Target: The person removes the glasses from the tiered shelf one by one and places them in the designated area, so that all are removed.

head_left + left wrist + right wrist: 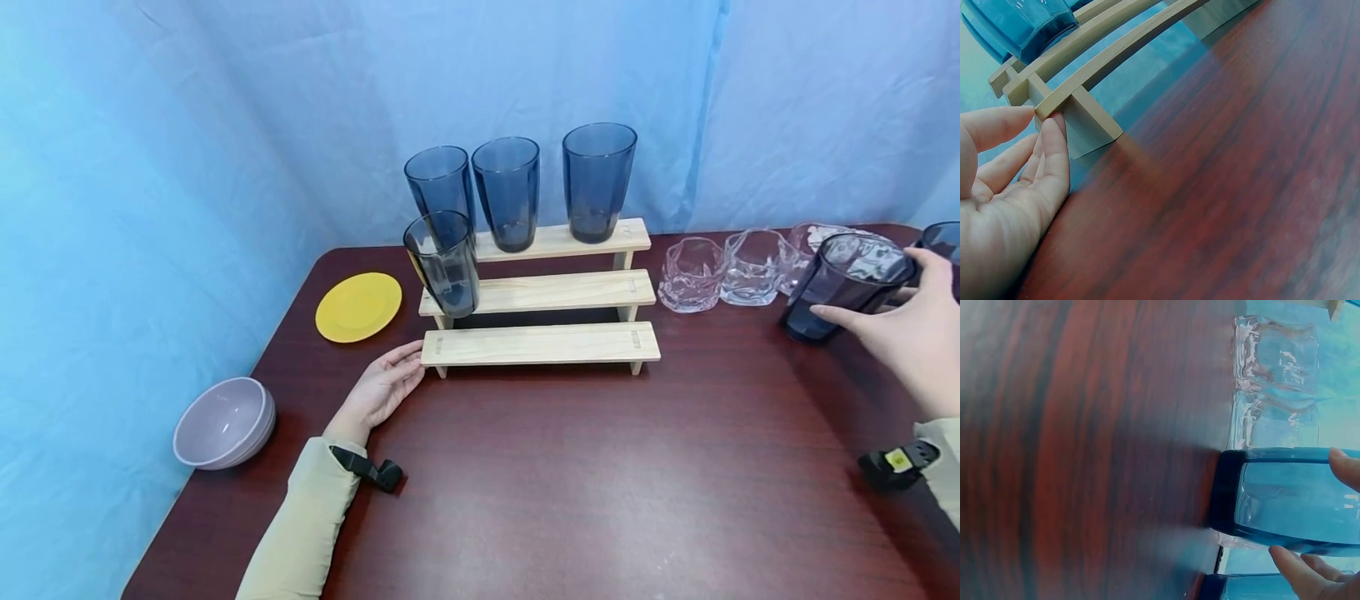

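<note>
A wooden three-step rack (540, 343) stands at the back of the dark table. Three blue-grey tumblers (507, 193) stand on its top step and one tumbler (444, 262) stands at the left end of the middle step. My left hand (386, 385) lies flat on the table, its straight fingertips (1052, 134) touching the left end of the lowest step (1085, 119). At the right, my right hand (911, 325) grips another blue-grey tumbler (847, 283), thumb on the near side and fingers over the far rim. In the right wrist view the fingers (1300, 575) bracket this tumbler (1291, 494).
Three clear faceted glasses (692, 275) (753, 267) (813, 237) sit in a row right of the rack. One more blue tumbler (943, 242) shows at the right edge. A yellow plate (358, 307) and a lilac bowl (223, 422) lie at the left. Blue cloth hangs behind.
</note>
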The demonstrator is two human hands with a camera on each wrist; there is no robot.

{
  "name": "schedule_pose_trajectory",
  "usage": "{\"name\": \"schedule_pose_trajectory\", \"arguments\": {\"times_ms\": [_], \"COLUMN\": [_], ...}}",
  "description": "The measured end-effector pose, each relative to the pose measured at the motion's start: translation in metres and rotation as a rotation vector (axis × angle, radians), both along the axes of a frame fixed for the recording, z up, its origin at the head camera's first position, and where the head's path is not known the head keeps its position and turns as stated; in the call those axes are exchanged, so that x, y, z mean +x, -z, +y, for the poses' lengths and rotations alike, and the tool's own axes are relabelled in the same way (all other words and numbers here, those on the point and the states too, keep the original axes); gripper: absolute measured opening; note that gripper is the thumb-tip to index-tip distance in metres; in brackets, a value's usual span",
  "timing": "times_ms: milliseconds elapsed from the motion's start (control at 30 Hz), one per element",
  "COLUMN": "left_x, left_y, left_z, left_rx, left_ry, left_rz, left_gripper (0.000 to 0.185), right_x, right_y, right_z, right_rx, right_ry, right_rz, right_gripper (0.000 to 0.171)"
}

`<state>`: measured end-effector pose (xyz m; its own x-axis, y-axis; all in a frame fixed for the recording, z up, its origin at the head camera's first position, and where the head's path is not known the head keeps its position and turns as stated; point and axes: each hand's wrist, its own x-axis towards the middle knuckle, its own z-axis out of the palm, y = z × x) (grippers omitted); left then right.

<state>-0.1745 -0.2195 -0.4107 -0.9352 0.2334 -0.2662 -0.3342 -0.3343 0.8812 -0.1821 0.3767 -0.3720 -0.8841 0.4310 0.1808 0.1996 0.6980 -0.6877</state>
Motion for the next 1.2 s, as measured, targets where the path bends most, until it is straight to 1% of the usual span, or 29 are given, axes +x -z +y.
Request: {"name": "schedule_pose_trajectory", "arguments": {"times_ms": [100,167,300,367,533,800,900,1067,1133,1200], "left_x": [0.0,0.0,0.0,0.001,0.001,0.001,0.001,0.0,0.0,0.0], "left_y": [0.0,0.001,0.001,0.001,0.001,0.0,0.0,0.001,0.001,0.001], "left_z": [0.0,0.0,-0.001,-0.001,-0.001,0.0,-0.001,0.0,0.0,0.0], "left_rx": [0.003,0.006,0.011,0.013,0.013,0.012,0.014,0.017,0.021,0.023], "left_ry": [0.001,0.001,-0.001,-0.001,-0.003,-0.004,-0.005,-0.004,-0.004,0.002], "left_rz": [0.002,0.004,-0.001,-0.002,-0.004,0.001,0.005,0.0,-0.003,0.001], "left_gripper": [0.053,0.053,0.053,0.054,0.053,0.052,0.053,0.053,0.054,0.054], "right_x": [-0.002,-0.001,0.004,0.006,0.005,0.006,0.005,-0.006,-0.016,-0.013], "right_y": [0.004,0.003,-0.007,-0.009,-0.011,-0.018,-0.014,0.002,0.018,0.012], "right_z": [0.004,0.004,-0.006,-0.009,-0.011,-0.013,-0.01,0.008,0.026,0.022], "right_rx": [-0.003,-0.017,-0.023,0.004,0.024,0.035,0.028,0.038,0.064,0.068], "right_ry": [0.005,0.0,-0.02,-0.005,0.023,0.008,-0.002,-0.006,-0.001,-0.003], "right_rz": [0.057,0.081,0.082,0.076,0.078,0.094,0.09,0.066,0.058,0.043], "right_gripper": [0.101,0.1,0.1,0.098,0.095,0.092,0.093,0.096,0.098,0.097]}}
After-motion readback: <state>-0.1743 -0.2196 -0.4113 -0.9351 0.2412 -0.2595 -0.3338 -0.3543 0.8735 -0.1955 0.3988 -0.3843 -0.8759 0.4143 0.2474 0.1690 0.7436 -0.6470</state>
